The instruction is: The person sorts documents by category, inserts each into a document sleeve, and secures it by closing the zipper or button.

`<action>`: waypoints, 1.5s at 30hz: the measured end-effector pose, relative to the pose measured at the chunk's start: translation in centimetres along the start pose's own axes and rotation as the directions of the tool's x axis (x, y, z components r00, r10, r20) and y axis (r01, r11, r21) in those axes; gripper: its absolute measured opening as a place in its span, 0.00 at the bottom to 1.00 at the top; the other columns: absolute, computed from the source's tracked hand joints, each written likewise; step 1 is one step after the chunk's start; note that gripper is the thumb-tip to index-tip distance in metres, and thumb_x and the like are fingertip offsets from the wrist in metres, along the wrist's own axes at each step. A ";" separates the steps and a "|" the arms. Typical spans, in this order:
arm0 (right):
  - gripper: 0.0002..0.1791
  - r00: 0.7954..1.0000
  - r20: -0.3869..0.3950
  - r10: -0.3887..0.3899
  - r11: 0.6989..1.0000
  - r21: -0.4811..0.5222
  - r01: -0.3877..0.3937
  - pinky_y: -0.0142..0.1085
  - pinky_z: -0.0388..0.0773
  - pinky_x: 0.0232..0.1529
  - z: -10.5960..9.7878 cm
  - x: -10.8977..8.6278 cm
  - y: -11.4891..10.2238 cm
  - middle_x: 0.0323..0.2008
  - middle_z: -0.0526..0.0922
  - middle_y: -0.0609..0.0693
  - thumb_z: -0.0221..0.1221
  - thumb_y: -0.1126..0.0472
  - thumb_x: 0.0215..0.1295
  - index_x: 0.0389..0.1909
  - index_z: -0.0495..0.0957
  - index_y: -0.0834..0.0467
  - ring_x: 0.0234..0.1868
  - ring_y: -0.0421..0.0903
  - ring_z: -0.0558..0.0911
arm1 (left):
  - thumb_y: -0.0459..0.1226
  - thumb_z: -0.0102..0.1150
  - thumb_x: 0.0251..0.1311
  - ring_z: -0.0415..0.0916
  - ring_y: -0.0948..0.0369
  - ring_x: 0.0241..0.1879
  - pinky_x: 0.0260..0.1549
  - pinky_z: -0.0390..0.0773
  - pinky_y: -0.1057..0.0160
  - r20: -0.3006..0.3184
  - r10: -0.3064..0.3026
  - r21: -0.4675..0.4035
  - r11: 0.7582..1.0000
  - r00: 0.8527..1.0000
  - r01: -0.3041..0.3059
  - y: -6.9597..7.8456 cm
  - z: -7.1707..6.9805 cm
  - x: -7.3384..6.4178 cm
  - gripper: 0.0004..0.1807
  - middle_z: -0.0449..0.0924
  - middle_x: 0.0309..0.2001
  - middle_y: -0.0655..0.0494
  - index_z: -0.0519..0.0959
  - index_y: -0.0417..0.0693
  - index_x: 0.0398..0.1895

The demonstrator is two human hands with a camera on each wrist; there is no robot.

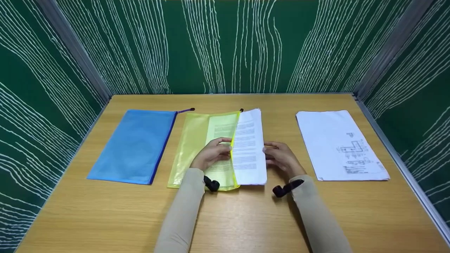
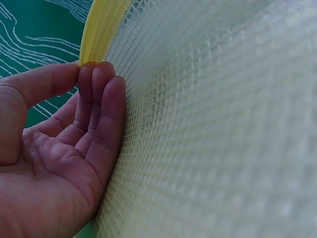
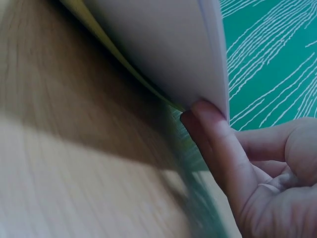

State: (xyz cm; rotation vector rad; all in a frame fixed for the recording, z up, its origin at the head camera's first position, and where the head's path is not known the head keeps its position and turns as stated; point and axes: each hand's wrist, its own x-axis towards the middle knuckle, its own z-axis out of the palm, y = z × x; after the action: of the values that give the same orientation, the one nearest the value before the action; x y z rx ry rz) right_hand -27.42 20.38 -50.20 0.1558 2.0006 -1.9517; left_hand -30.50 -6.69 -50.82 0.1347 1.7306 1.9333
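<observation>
A yellow mesh zipper pouch (image 1: pixel 191 147) lies at the middle of the table, its open side facing right. A stack of printed papers (image 1: pixel 249 151) sits partly inside it, with the right part sticking out past the yellow zipper edge (image 2: pixel 101 32). My left hand (image 1: pixel 213 153) pinches that edge between thumb and fingers, as the left wrist view shows. At the papers' right edge, my right hand (image 1: pixel 283 156) holds the stack between thumb and fingers. In the right wrist view the papers (image 3: pixel 163 44) are raised off the table near the right hand (image 3: pixel 252 173).
To the left lies a blue zipper pouch (image 1: pixel 132 146) with a dark blue zipper edge and pull. Another paper stack (image 1: pixel 337 144), with a technical drawing on top, rests to the right. Green walls (image 1: pixel 225 45) with white lines border the wooden table (image 1: pixel 239 218).
</observation>
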 end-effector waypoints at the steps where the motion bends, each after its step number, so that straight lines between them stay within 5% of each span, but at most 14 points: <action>1: 0.27 1.000 -0.010 0.002 1.000 -0.004 -0.002 0.33 0.82 0.35 0.0 0.0 0.0 0.43 0.81 0.52 0.53 0.65 0.70 0.68 0.62 0.67 0.38 0.42 0.82 | 0.33 0.57 0.64 0.76 0.59 0.31 0.37 0.80 0.62 0.000 -0.001 -0.004 1.000 1.000 0.001 0.0 0.0 0.0 0.24 0.76 0.32 0.53 0.69 0.47 0.64; 17: 0.24 0.993 -0.104 0.047 0.998 -0.033 -0.051 0.33 0.83 0.37 0.5 0.6 -0.2 0.47 0.79 0.57 0.53 0.65 0.70 0.65 0.68 0.67 0.37 0.41 0.82 | 0.32 0.56 0.64 0.76 0.60 0.30 0.37 0.80 0.62 -0.011 -0.003 -0.010 1.000 1.000 0.003 0.0 0.1 -0.1 0.23 0.76 0.31 0.53 0.70 0.47 0.63; 31: 0.23 0.995 -0.089 0.044 0.999 0.001 -0.044 0.33 0.83 0.36 1.4 0.9 -0.3 0.44 0.80 0.55 0.54 0.66 0.69 0.63 0.68 0.69 0.36 0.41 0.83 | 0.32 0.56 0.63 0.76 0.60 0.30 0.36 0.80 0.63 -0.016 -0.008 -0.016 1.000 1.000 0.008 0.0 0.1 0.2 0.23 0.77 0.32 0.53 0.70 0.46 0.63; 45: 0.25 0.996 -0.050 0.074 0.996 -0.044 -0.076 0.34 0.83 0.41 2.4 1.3 -0.7 0.57 0.74 0.64 0.53 0.64 0.70 0.66 0.66 0.65 0.42 0.45 0.83 | 0.31 0.56 0.64 0.76 0.60 0.29 0.34 0.80 0.63 0.000 -0.003 -0.034 0.999 1.000 0.003 0.1 0.2 0.0 0.24 0.77 0.30 0.54 0.69 0.46 0.64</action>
State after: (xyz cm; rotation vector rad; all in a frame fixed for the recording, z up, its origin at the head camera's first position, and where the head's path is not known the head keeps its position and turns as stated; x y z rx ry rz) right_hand -28.50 17.72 -49.94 0.2649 2.0372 -1.8716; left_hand -30.46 -6.57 -50.70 0.1200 1.6960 1.9591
